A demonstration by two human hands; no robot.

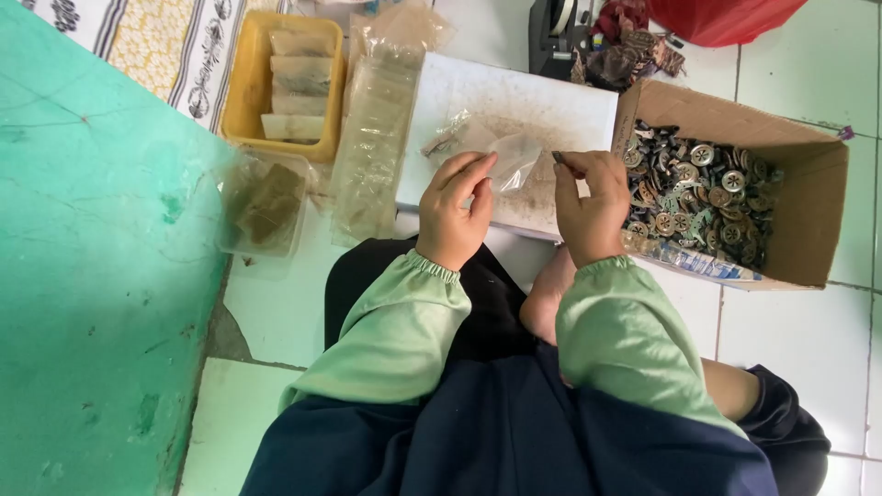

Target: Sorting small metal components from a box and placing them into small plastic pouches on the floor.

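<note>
The left hand (455, 213) is pinching a small clear plastic bag (511, 158), while the right hand (590, 207) is pinching a tiny dark piece (558, 157) near the brown cardboard box (808, 197) of metal buttons (698, 197)

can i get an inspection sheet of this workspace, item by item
surface: white tiled floor; a white board lies on it in front of the person.
job's things: small clear plastic bag; cardboard box full of round metal buttons.
clutter: yellow tray with filled packets, clear tub with brownish contents, stack of empty clear bags, red bag.
hands: left hand pinches the small clear plastic bag; right hand pinches a small dark piece beside it.
cables: nothing seen.
surroundings: green painted surface on the left, patterned cloth at the top, dark machine.
</note>
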